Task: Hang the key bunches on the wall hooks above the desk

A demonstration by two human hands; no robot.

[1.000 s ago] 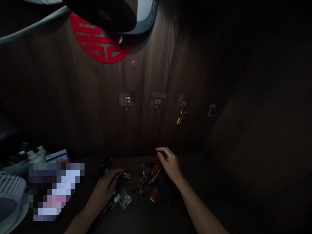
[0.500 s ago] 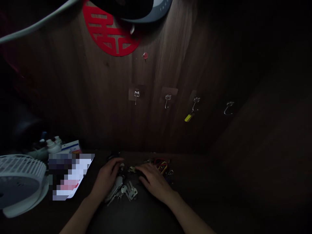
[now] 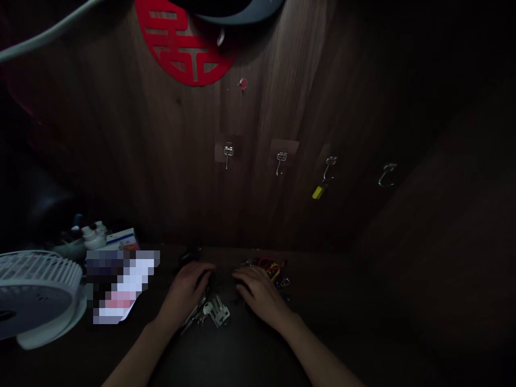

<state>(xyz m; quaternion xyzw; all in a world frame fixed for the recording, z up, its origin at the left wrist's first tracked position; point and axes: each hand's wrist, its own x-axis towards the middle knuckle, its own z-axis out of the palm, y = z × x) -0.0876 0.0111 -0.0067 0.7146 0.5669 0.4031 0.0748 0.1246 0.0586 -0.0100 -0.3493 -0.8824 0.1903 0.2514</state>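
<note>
On the dark surface lie several loose metal keys (image 3: 220, 312), in front of and between my hands. My left hand (image 3: 188, 287) rests over the left part of the key pile, partly covering the keys; its fingers are stretched to the right, apart from the thumb. Opposite it, my right hand (image 3: 260, 293) lies palm down with fingers and thumb apart, pointing left. Just behind its knuckles is a bundle with red and yellow cords or tags (image 3: 274, 269), with a small metal clasp (image 3: 285, 281) beside it. What lies beneath both palms is hidden.
Metal hooks line the wooden wall (image 3: 193, 177); a yellow tag (image 3: 318, 192) hangs from one hook (image 3: 330, 166). At left stand a white fan (image 3: 44, 290), a lit screen with blurred content (image 3: 137, 279), small white bottles (image 3: 93, 237) and a box (image 3: 123, 239). The scene is dim.
My left hand has shifted right, covering more of the keys. A brass-coloured key that showed at my right fingertips is no longer visible. The view has moved slightly.
</note>
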